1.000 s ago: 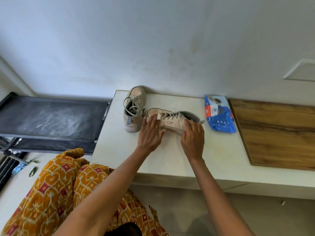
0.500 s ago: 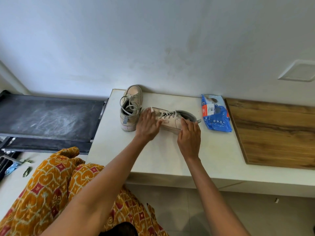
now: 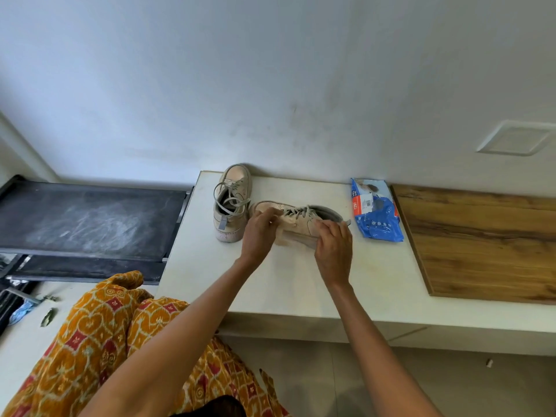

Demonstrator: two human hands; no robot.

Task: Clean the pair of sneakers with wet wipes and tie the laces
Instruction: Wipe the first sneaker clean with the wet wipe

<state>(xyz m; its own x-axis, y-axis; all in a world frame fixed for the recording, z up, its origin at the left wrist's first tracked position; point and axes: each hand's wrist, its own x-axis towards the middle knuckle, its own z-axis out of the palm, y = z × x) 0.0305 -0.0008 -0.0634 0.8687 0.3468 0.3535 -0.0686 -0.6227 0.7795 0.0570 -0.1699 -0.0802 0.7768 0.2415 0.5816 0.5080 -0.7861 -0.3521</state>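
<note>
While the left hand [image 3: 259, 233] is sliding a wet wipe [image 3: 275, 212], pinched in its fingers, back off the toe, the right hand [image 3: 332, 245] is gripping the beige sneaker [image 3: 296, 221] at frame centre, so wiping is continuing, laces untied.

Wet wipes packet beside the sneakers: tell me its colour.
The wet wipes packet is mostly blue, with an orange-red strip and a white label; the head view shows it.

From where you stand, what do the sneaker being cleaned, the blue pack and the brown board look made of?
Sneaker being cleaned: beige, smooth, faintly glossy upper, perhaps leather or a synthetic.
Blue pack: thin plastic film, shiny and crinkled.
Brown board: wood or wood-look laminate, matte with visible grain.
</note>
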